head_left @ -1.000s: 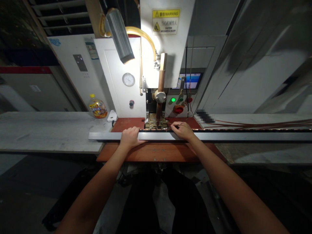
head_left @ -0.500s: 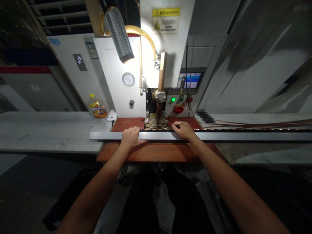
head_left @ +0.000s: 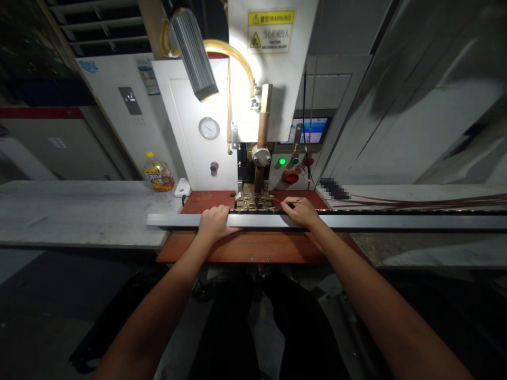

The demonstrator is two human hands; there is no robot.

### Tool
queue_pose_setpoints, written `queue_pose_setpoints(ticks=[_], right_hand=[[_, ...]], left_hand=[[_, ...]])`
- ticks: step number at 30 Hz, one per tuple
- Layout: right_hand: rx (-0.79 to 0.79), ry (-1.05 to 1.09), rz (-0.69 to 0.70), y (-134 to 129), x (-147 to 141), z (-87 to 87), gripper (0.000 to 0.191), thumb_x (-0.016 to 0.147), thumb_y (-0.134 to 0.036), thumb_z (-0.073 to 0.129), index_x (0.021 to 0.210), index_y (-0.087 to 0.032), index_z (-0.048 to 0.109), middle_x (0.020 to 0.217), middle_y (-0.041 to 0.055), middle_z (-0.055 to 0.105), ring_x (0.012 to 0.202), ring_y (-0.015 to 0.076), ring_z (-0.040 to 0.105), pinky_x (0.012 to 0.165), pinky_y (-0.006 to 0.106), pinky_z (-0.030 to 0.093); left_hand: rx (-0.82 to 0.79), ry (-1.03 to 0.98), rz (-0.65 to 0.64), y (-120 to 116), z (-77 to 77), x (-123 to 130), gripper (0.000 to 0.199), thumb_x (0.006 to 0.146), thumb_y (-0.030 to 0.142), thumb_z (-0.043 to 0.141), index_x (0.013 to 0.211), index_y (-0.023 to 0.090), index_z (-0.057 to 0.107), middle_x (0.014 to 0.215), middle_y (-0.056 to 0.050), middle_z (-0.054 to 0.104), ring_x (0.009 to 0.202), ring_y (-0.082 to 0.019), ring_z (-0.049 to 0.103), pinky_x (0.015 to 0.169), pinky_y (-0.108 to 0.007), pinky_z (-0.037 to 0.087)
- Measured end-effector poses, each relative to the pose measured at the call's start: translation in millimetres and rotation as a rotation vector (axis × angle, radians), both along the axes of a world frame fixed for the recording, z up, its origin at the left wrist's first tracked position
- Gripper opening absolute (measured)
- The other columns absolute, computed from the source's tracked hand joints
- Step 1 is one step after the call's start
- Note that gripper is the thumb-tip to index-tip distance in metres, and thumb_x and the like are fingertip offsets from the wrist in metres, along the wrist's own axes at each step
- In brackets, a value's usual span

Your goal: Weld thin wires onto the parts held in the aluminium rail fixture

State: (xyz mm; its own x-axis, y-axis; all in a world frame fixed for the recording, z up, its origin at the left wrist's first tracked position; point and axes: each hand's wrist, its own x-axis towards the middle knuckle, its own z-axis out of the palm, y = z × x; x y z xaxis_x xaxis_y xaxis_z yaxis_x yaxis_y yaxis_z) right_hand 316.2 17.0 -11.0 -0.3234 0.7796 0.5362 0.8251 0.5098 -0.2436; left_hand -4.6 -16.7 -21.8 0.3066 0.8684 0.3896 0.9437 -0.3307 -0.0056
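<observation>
A long silver metal bar [head_left: 261,220] lies crosswise in front of the machine, with a dark strip and small copper-coloured pieces along its far edge. My left hand [head_left: 214,224] is closed over the bar near its left end, fingers on top and thumb along the near side. Over the bar, right of the machine's head, my right hand [head_left: 303,212] pinches a thin dark item too small to name. Between the hands, the copper-coloured electrode rod [head_left: 259,179] points down at a brass-coloured fixture [head_left: 247,196] just behind the bar.
A red-brown board [head_left: 237,248] supports the work area. On the left table [head_left: 79,211] stand a yellow-capped bottle [head_left: 159,174] and a small white object [head_left: 182,188]. Long copper-coloured rods [head_left: 415,202] lie at right. A green-lit button [head_left: 282,161] and red knob [head_left: 291,177] are on the machine.
The bar and my left hand have shifted very slightly to the right. My right hand stays in nearly the same place and pose.
</observation>
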Motion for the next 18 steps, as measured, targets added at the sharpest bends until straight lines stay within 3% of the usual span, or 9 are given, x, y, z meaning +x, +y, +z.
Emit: queue_pose_setpoints(ticks=[18], right_hand=[[0.016, -0.01, -0.015, -1.2, 3.9, 0.3, 0.036, 0.094, -0.033, 0.043, 0.076, -0.023, 0.073, 0.084, 0.006, 0.077, 0.083, 0.0233, 0.07, 0.075, 0.03, 0.046]], left_hand=[[-0.001, -0.002, -0.021, 1.3, -0.7, 3.8, 0.065, 0.073, 0.078, 0.06, 0.104, 0.021, 0.062, 0.1, -0.012, 0.067, 0.097, -0.031, 0.062, 0.076, -0.038, 0.041]])
